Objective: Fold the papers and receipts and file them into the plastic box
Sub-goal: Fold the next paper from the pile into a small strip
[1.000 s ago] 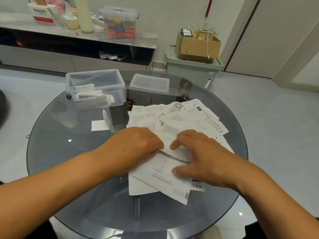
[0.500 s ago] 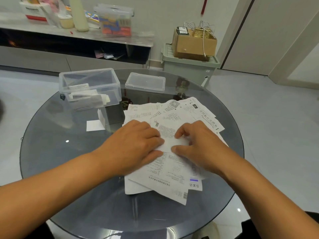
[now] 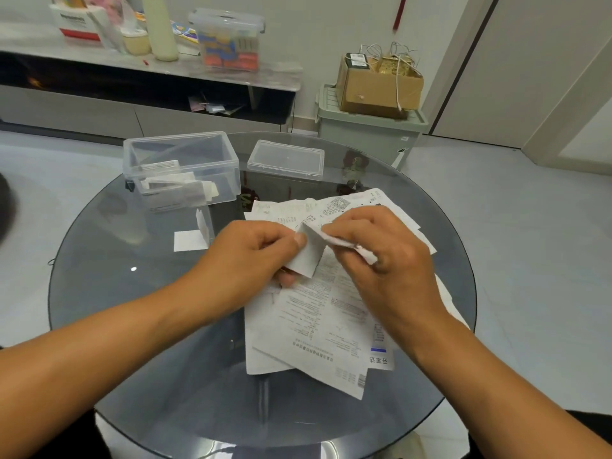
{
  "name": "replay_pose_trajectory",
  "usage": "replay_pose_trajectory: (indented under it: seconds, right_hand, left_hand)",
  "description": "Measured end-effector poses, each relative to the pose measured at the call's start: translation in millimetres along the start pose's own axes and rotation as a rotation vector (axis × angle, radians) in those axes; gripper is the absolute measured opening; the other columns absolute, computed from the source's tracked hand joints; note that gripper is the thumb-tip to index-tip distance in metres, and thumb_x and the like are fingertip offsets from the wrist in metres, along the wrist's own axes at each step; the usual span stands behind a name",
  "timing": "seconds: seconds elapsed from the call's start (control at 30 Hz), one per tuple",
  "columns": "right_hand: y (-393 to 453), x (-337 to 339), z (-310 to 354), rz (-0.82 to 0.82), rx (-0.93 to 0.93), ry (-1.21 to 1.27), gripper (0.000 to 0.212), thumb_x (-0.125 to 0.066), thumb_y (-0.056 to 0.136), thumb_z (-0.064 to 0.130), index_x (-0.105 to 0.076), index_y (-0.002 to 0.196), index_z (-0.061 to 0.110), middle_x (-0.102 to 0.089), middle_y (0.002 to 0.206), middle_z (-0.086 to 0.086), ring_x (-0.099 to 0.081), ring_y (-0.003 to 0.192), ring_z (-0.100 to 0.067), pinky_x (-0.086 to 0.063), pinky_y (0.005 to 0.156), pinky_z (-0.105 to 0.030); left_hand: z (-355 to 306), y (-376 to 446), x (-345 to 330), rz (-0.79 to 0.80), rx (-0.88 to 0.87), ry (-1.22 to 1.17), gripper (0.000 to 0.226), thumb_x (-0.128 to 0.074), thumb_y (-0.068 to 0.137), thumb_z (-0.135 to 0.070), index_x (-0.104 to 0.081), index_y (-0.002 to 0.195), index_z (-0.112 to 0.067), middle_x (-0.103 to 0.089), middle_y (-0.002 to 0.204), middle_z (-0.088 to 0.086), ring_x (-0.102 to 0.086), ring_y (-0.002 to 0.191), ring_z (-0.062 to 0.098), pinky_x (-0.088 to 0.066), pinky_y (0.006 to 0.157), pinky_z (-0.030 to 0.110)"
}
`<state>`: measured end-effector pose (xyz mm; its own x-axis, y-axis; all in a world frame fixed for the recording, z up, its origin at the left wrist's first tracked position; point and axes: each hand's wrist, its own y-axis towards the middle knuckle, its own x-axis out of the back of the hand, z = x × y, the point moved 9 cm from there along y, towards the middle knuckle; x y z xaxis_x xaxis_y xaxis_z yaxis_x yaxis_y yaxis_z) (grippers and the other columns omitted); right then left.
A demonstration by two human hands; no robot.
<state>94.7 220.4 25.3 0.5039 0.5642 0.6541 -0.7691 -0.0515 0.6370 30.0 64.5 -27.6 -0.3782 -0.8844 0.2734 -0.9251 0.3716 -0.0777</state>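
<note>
Head view, folded receipt pinched between left hand and right hand, above paper pile

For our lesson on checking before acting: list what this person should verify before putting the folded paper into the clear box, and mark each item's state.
1. Folded paper held by both the left hand and right hand: ok.
2. Paper lifted off the pile of receipts: ok.
3. Fold finished flat: cannot tell.
4. Clear box open on top, its lid lying beside it: ok.
5. Room left in the box above the papers already inside: ok.
6. Small white slip on the glass table filed away: not ok.
</note>
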Motion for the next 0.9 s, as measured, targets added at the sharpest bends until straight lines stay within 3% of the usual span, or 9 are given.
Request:
replay_pose_trajectory:
  seconds: [0.13,0.23,0.3,0.4,0.47,0.53,0.7,0.8,0.9]
  right_hand:
    - [-5,-19,17,0.056,0.182,-0.141,0.027,-0.066,0.096,0.017,-0.075,0.122,0.017,-0.067,0.129,-0.007,-0.067,0.092,-0.024,-0.054,0.076,-0.046]
    - [-9,-36,24,0.197,0.217,-0.206,0.045,-0.049,0.096,0.023,-0.066,0.137,0.018,-0.058,0.145,-0.009,-0.065,0.109,-0.024,-0.051,0.089,-0.043]
    - [-9,-39,21,0.241,0.125,-0.105,0.049,-0.042,0.094,0.022,-0.065,0.138,0.021,-0.059,0.145,-0.001,-0.063,0.117,-0.019,-0.049,0.097,-0.041]
    - [-5,-28,0,0.166,-0.274,0.298,0.029,-0.057,0.099,0.037,-0.070,0.124,0.031,-0.072,0.111,0.018,-0.066,0.102,-0.006,-0.052,0.090,-0.025]
    - [-4,-32,-9,0.204,-0.457,0.495,0.029,-0.075,0.088,0.045,-0.074,0.114,0.033,-0.075,0.096,0.013,-0.069,0.089,-0.009,-0.055,0.083,-0.025]
    - [-4,-42,-7,0.289,-0.512,0.580,0.015,-0.080,0.086,0.036,-0.081,0.097,0.026,-0.077,0.084,0.006,-0.070,0.076,-0.007,-0.057,0.077,-0.029]
    - [-6,-53,-8,0.339,-0.595,0.558,0.020,-0.071,0.096,0.034,-0.079,0.084,0.020,-0.074,0.074,0.001,-0.063,0.065,-0.006,-0.053,0.071,-0.028]
    - [-10,-54,-11,0.424,-0.593,0.436,0.021,-0.064,0.099,0.040,-0.079,0.093,0.028,-0.076,0.089,0.016,-0.069,0.082,-0.002,-0.056,0.083,-0.028]
    - [-18,-55,-12,0.495,-0.523,0.292,0.015,-0.064,0.099,0.044,-0.076,0.098,0.037,-0.071,0.101,0.021,-0.063,0.093,0.005,-0.051,0.083,-0.022]
  left_hand:
    - [5,-7,-12,0.118,0.173,-0.398,0.034,-0.049,0.106,-0.031,-0.074,0.112,-0.008,-0.078,0.104,0.012,-0.076,0.097,0.026,-0.061,0.088,0.036]
    - [6,-8,-10,0.183,0.179,-0.456,0.041,-0.048,0.103,-0.039,-0.071,0.119,-0.009,-0.076,0.111,0.015,-0.074,0.105,0.027,-0.059,0.091,0.039]
    - [11,-8,-3,0.176,0.177,-0.401,0.034,-0.052,0.103,-0.029,-0.072,0.116,-0.005,-0.075,0.111,0.018,-0.073,0.106,0.029,-0.058,0.094,0.040]
    - [12,-11,2,0.176,0.146,-0.251,0.028,-0.050,0.105,-0.021,-0.072,0.113,-0.006,-0.077,0.104,0.013,-0.075,0.101,0.027,-0.060,0.091,0.038]
    - [7,-17,-1,0.211,0.092,-0.065,0.028,-0.052,0.104,-0.027,-0.073,0.107,-0.009,-0.079,0.098,0.006,-0.077,0.091,0.022,-0.060,0.089,0.036]
    - [5,-22,-1,0.215,0.057,0.072,0.025,-0.059,0.099,-0.030,-0.071,0.098,-0.008,-0.078,0.087,0.005,-0.077,0.076,0.017,-0.059,0.081,0.033]
    - [-5,-16,30,0.053,0.007,0.278,0.021,-0.065,0.096,-0.031,-0.071,0.078,-0.020,-0.066,0.056,-0.002,-0.055,0.046,0.002,-0.043,0.049,0.013]
    - [3,-16,63,0.043,0.056,0.549,0.027,-0.060,0.099,-0.037,-0.073,0.080,-0.023,-0.065,0.058,-0.008,-0.052,0.046,-0.001,-0.041,0.051,0.015]
    - [27,-18,94,0.030,0.161,0.685,0.022,-0.066,0.096,-0.035,-0.074,0.078,-0.025,-0.068,0.058,-0.010,-0.054,0.044,0.001,-0.045,0.055,0.024]
